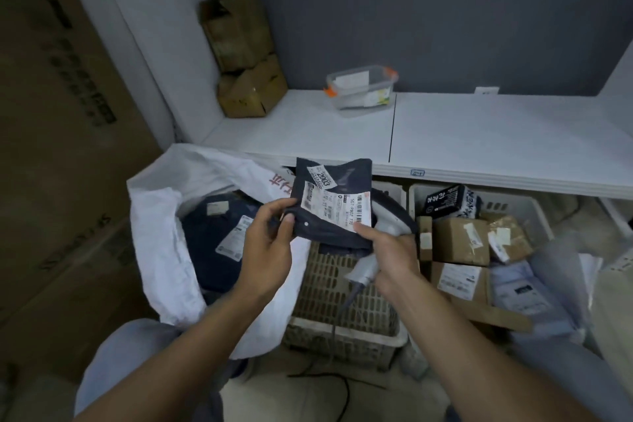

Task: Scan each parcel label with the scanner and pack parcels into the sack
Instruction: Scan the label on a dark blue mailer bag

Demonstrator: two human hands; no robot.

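The white sack [161, 250] stands at our left with its mouth folded wide, presumably so that parcels can drop in with one short move; inside it we count two dark parcels [219, 233], each with a pale label facing up. Below our hands sits a beige crate [335, 291], and to the right a white basket [513, 207] keeps the waiting stock within reach of the scanning hand. We count one sack and two such containers. In and before that basket we make out one black box [452, 200], four brown boxes [460, 240] and at least two pale mailers, though the blurred right edge may hide more. The held parcel [334, 202], a single dark poly bag, is up between sack and basket, tilted towards us so its printed face can be read. Our left hand [270, 240] pinches its left edge between thumb and curled fingers. Our right hand [390, 250] is wrapped round the handle of the one scanner [387, 216], which sits just behind the parcel's right side, and stretches one finger onto the lower corner of the label [337, 207], we think to flatten it for the beam. The parcel bears two stickers: this barcode label and a smaller one reading 2003 [320, 176].
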